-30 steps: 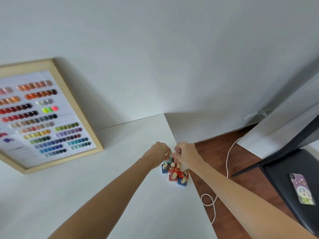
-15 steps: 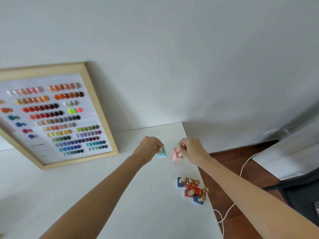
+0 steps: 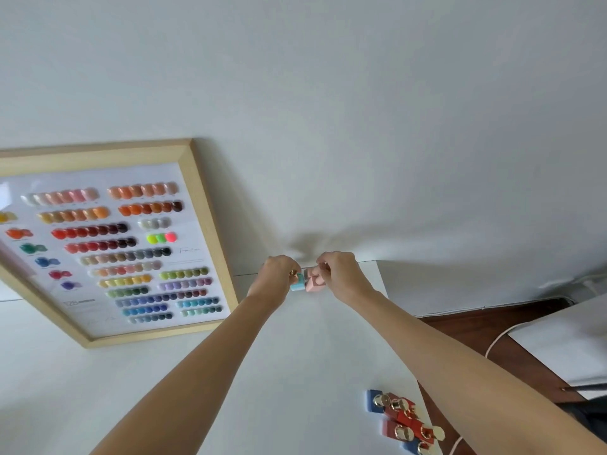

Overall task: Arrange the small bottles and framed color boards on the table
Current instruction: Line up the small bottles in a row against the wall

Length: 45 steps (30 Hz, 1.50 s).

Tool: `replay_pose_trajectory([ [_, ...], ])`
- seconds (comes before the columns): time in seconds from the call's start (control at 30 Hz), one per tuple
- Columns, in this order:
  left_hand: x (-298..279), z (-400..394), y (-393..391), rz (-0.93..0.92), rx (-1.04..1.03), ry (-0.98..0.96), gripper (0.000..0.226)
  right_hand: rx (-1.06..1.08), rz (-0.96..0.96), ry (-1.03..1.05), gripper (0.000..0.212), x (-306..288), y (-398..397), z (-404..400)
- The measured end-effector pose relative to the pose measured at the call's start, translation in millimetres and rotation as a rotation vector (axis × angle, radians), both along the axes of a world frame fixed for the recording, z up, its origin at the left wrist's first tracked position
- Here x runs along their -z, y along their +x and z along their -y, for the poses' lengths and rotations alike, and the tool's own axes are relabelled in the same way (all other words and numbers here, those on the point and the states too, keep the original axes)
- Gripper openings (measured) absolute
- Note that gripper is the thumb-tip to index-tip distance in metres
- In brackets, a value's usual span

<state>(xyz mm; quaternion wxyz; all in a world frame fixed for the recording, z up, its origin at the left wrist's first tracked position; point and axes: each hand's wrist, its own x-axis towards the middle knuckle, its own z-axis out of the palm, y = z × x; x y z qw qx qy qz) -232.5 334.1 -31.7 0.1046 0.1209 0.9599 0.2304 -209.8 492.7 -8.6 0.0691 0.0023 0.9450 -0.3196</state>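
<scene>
- Gripping a turquoise bottle [image 3: 297, 284], the left hand [image 3: 279, 277] is setting it near the table's [image 3: 295, 372] far edge.
- Right hand [image 3: 338, 274] is pinching pink bottles [image 3: 314, 282] alongside, likely starting a row beside the framed color board [image 3: 108, 244].

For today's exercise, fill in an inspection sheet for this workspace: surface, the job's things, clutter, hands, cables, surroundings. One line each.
Surface: white table, mostly bare.
Job's things: framed color board leaning on the wall; blue bottle and pink bottle held near the far edge; cluster of bottles at the near right edge.
Clutter: nothing seen.
Hands: left hand grips the blue bottle, right hand the pink one.
Cables: white cable on the floor.
Surroundings: white wall, wooden floor.
</scene>
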Motion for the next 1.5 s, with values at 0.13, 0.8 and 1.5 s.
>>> replay_pose_trajectory([
  [0.13, 5.1, 1.5, -7.5, -0.019, 0.017, -0.04, 0.027, -0.022, 0.011, 0.007, 0.019, 5.3, -10.6, 9.2],
  [0.8, 3.8, 0.2, 2.7, -0.115, -0.033, 0.05, 0.034, 0.09, 0.037, -0.159, 0.016, 7.4, -19.1, 17.5],
  [1.5, -27.2, -61.7, 164.7, 0.053, 0.327, 0.128, 0.031, 0.062, 0.14, -0.076, 0.007, -32.9, 167.0, -126.9],
])
